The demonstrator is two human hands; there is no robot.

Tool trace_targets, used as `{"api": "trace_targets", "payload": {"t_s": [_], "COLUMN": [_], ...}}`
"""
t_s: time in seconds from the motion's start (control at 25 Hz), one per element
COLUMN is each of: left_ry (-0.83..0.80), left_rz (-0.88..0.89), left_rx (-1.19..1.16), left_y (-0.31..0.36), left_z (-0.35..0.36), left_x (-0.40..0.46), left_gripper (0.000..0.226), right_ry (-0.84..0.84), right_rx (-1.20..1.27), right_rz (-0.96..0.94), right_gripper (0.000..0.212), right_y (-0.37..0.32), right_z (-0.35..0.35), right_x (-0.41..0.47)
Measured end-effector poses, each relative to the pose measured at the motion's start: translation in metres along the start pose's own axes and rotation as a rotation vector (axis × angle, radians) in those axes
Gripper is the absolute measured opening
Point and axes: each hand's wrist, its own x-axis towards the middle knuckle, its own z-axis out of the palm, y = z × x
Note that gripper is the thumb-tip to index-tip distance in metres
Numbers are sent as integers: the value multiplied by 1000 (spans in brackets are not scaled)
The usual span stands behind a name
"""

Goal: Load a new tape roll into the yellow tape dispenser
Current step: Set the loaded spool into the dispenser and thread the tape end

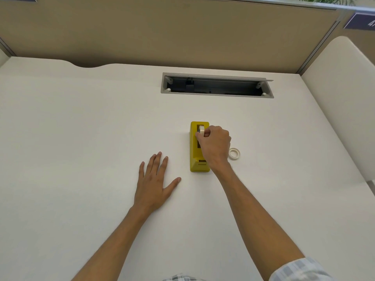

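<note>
Our left hand (154, 179) lies flat and spread on the table (81, 128), so we'd steady the dispenser (193, 151) with it. Right grip (213, 145) pinches a roll (201, 130) in its slot; ease it straight. Spare roll (234, 153) just right of the grip.

Pale checked sleeve (300, 269), bare forearms
</note>
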Motion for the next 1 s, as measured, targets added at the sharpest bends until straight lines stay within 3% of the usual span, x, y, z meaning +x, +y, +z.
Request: {"api": "trace_targets", "payload": {"t_s": [0.64,0.8,1.0], "left_ry": [4,3,1], "left_rz": [1,-2,-4], "left_rx": [4,5,8], "left_y": [-1,-1,-2], "left_z": [1,2,2], "left_x": [1,1,1], "left_gripper": [82,80,82], "right_ry": [-75,-28,-139], "right_rx": [-96,-179,-337], "right_rz": [17,-232,-497], "right_gripper": [28,49,33], "right_y": [0,8,19], "right_z": [-4,-8,-14], "right_x": [5,-2,1]}}
